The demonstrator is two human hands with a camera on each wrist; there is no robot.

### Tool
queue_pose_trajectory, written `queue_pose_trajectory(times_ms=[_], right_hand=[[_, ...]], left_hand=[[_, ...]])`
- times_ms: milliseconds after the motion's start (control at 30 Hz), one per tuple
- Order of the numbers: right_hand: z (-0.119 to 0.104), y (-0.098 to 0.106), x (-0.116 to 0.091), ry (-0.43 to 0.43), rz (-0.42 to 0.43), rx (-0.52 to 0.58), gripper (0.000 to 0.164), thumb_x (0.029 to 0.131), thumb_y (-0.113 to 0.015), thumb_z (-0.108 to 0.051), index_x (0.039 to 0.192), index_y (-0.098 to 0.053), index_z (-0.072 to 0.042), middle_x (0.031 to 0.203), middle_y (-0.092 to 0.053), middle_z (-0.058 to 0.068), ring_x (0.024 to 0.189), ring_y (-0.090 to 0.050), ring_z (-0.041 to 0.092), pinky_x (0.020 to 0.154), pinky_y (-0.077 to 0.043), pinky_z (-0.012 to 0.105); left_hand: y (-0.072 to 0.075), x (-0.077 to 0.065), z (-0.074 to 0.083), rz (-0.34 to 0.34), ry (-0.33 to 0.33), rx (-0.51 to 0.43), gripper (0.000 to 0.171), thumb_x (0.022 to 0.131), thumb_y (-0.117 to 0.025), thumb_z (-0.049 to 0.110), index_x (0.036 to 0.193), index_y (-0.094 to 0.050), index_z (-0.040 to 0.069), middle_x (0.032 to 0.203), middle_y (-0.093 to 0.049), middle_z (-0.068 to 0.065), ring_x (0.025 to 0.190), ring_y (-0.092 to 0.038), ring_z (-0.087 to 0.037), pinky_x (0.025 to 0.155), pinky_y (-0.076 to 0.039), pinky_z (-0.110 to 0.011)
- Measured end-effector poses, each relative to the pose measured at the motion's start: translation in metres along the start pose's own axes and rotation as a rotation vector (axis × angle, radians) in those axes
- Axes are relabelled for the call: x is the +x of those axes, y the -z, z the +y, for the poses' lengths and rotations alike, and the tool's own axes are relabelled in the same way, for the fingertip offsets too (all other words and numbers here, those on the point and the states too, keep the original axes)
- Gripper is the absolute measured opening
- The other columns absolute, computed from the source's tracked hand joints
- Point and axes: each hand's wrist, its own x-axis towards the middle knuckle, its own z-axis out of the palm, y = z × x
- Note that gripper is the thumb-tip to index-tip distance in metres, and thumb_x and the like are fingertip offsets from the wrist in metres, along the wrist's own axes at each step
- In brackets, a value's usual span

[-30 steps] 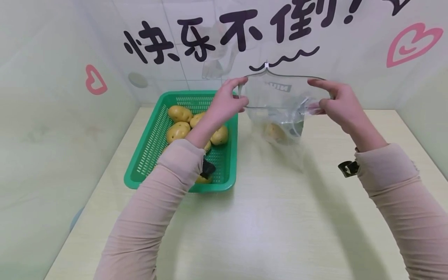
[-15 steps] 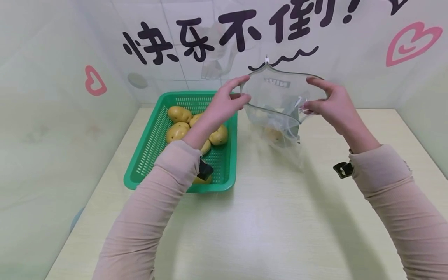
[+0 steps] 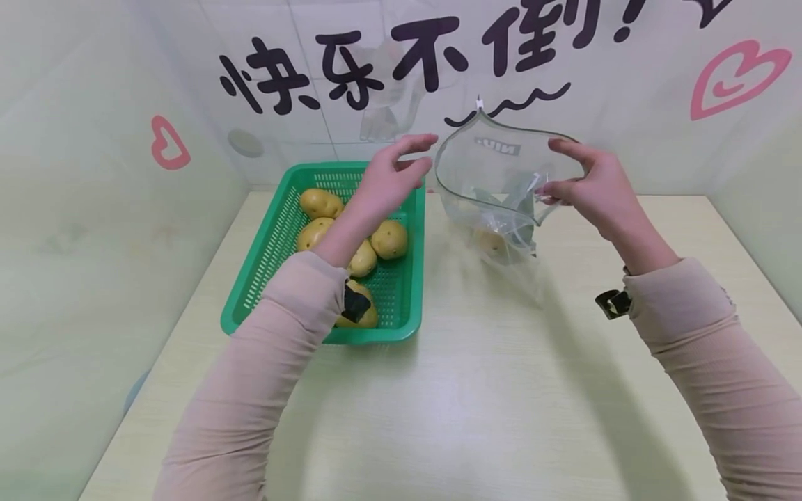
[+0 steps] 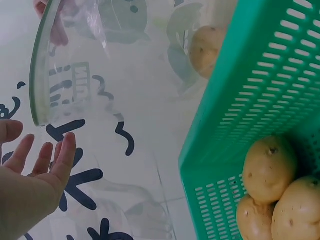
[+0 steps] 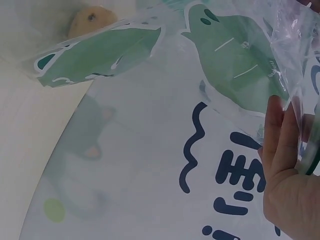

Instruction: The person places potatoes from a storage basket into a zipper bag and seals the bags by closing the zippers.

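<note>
Apparently for a wide mouth, we are pinching the clear bag (image 3: 482, 209) in right fingers (image 3: 567, 148); left fingers (image 3: 418, 142) hovering parted, empty; green basket (image 3: 376, 335) sitting near them.

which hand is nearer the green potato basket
Left. In the head view, the left hand overlaps the green basket at its far right corner; the right hand is farther right, pinching the clear zip bag.

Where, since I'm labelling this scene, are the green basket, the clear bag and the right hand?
Green basket (image 3: 379, 335): head view, on its near rim.
Clear bag (image 3: 485, 217): head view, on its near side, just below the mouth.
Right hand (image 3: 598, 182): head view, on the middle of the hand.
</note>
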Motion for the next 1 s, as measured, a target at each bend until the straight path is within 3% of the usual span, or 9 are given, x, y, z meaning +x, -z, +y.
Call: queue_pose_trajectory(times_ms=[167, 433, 867, 1000], right_hand=[[0.000, -0.001, 0.000, 0.002, -0.008, 0.011, 0.070, 0.087, -0.061, -0.001, 0.150, -0.032, -0.012, 0.157, -0.030, 0.008, 0.063, -0.062, -0.007, 0.068, -0.052, 0.009], [0.000, -0.002, -0.001, -0.005, -0.012, -0.010, 0.070, 0.088, -0.061, -0.002, 0.150, -0.031, -0.013, 0.156, -0.030, 0.011, 0.063, -0.062, -0.007, 0.067, -0.051, 0.008], [0.003, -0.004, 0.000, -0.015, -0.017, -0.031, 0.071, 0.088, -0.063, -0.005, 0.150, -0.030, -0.015, 0.151, -0.037, 0.020, 0.063, -0.062, -0.007, 0.067, -0.052, 0.009], [0.005, -0.004, 0.000, -0.014, -0.013, -0.042, 0.071, 0.088, -0.064, -0.006, 0.150, -0.031, -0.015, 0.136, -0.054, 0.017, 0.063, -0.063, -0.006, 0.067, -0.052, 0.010]], left_hand=[[0.013, -0.007, -0.005, 0.006, 0.030, 0.090, 0.038, 0.099, -0.048, 0.020, 0.137, -0.051, 0.016, 0.139, -0.051, -0.003, 0.121, -0.056, -0.018, 0.094, -0.051, -0.031], [0.027, -0.018, -0.016, -0.053, 0.096, 0.257, 0.038, 0.099, -0.049, 0.020, 0.136, -0.051, 0.012, 0.137, -0.053, -0.007, 0.126, -0.050, -0.024, 0.105, -0.043, -0.036], [0.046, -0.034, -0.053, -0.157, 0.160, 0.328, 0.041, 0.098, -0.049, 0.017, 0.138, -0.047, 0.007, 0.140, -0.050, -0.013, 0.128, -0.049, -0.030, 0.105, -0.044, -0.043], [0.050, -0.039, -0.062, -0.191, 0.155, 0.358, 0.042, 0.098, -0.049, 0.016, 0.139, -0.047, 0.006, 0.141, -0.050, -0.015, 0.128, -0.049, -0.032, 0.104, -0.045, -0.045]])
